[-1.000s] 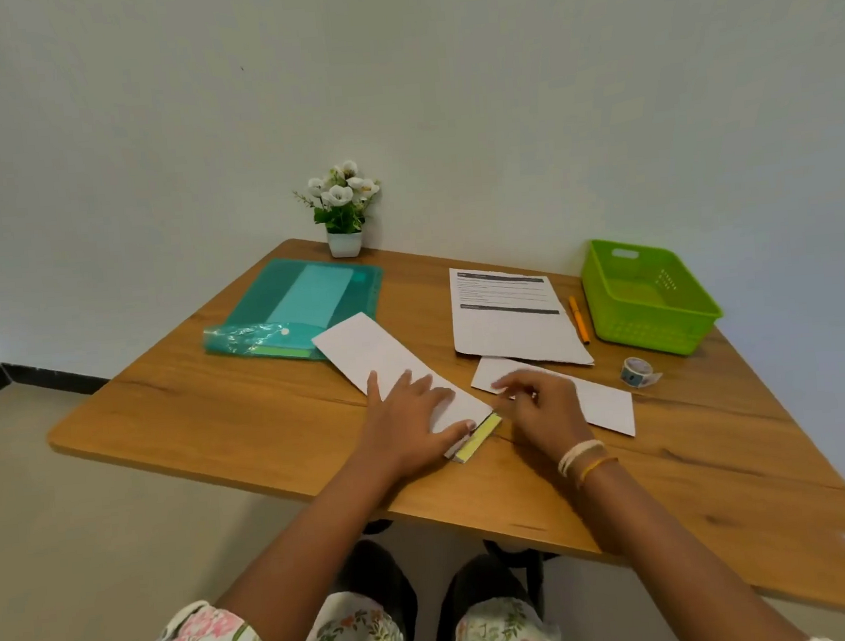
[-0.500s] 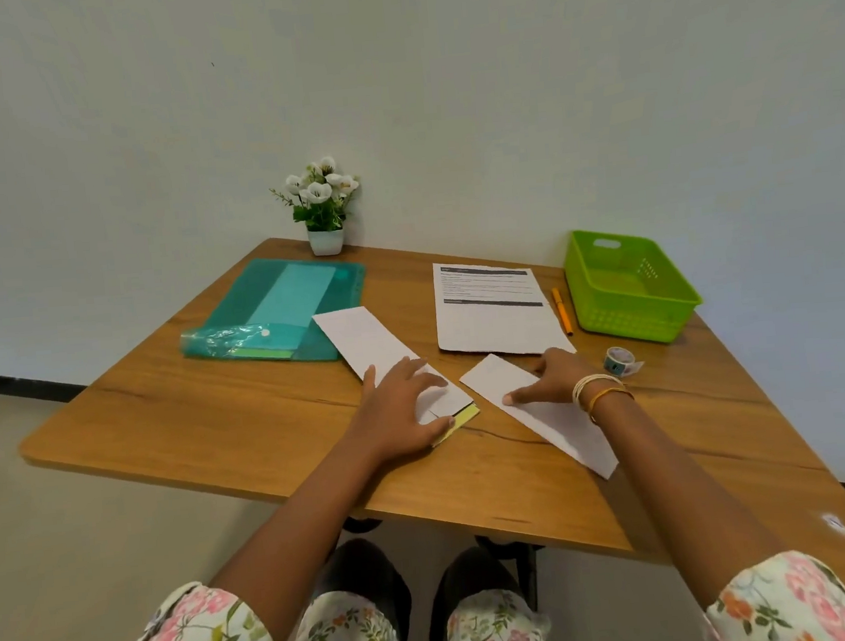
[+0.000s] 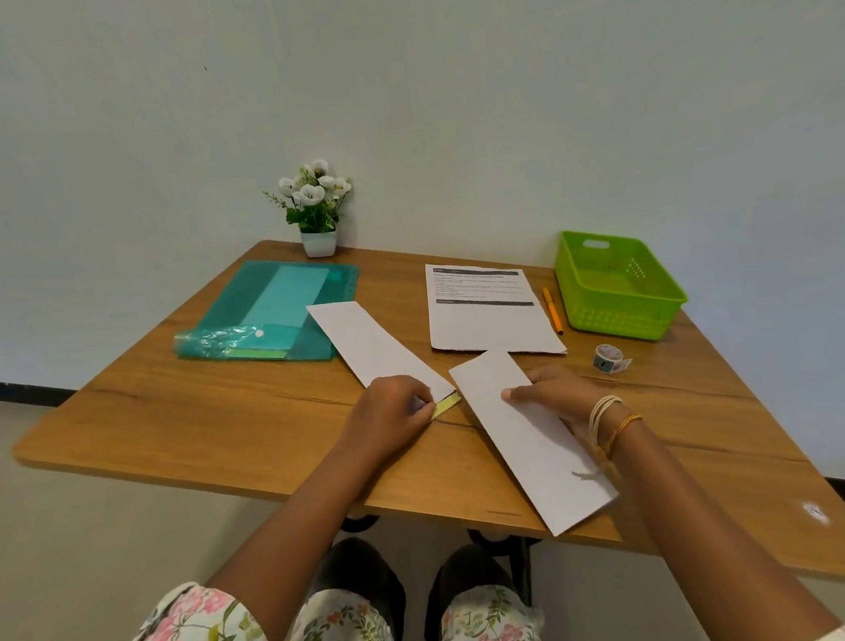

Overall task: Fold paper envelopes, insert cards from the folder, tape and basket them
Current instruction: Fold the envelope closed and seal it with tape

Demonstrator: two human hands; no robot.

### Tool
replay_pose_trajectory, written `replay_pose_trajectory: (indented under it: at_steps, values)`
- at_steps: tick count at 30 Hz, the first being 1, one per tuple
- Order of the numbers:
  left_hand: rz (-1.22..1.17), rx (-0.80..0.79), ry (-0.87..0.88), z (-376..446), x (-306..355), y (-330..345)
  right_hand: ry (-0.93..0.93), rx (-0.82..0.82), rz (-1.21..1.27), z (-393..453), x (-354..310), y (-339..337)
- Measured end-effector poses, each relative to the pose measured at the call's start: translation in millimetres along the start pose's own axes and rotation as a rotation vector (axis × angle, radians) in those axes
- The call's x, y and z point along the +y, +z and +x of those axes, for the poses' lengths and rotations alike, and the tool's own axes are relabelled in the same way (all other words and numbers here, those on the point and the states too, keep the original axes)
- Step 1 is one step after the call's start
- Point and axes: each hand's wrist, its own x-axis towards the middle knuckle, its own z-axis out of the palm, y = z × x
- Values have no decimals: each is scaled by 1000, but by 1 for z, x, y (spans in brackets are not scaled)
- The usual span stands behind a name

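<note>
Her left hand (image 3: 392,413) pinches the yellow card (image 3: 446,405) at the first envelope's (image 3: 377,346) near end, while her right hand (image 3: 558,395) grasps a second paper (image 3: 531,438) slanting toward the table's (image 3: 165,416) front edge.

Head view, forward and down over table (image 3: 176,430) (close).
</note>
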Motion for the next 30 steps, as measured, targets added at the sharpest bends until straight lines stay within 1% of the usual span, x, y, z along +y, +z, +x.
replay_pose_trajectory:
  at_steps: [2,3,5,6,8,10,12,16,18,22,30]
  values:
    - [-17,-2,-34,0,-2,2,36,-9,-29,0,1,6]
    - [-20,-21,-84,1,-3,2,43,-10,-37,-1,1,8]
    - [37,-116,-218,4,-5,3,50,-5,-28,-2,2,13]
    - [83,-182,-253,7,-6,1,52,-3,-21,-3,3,16]
    - [136,-293,-239,14,-8,-2,58,9,-21,-4,3,18]
    - [116,-339,-214,17,-10,-4,60,21,-11,-5,4,19]
    - [79,-304,-218,15,-12,-3,64,16,9,-5,4,19]
    - [-43,-110,-227,7,-13,-1,82,15,16,-8,3,20]
    - [-111,-48,-219,5,-12,-1,89,4,20,-10,3,21]
    - [-89,15,-201,2,-7,2,99,7,-13,-12,2,24]
    - [-57,79,-172,-1,-8,6,111,14,45,-15,-4,27]
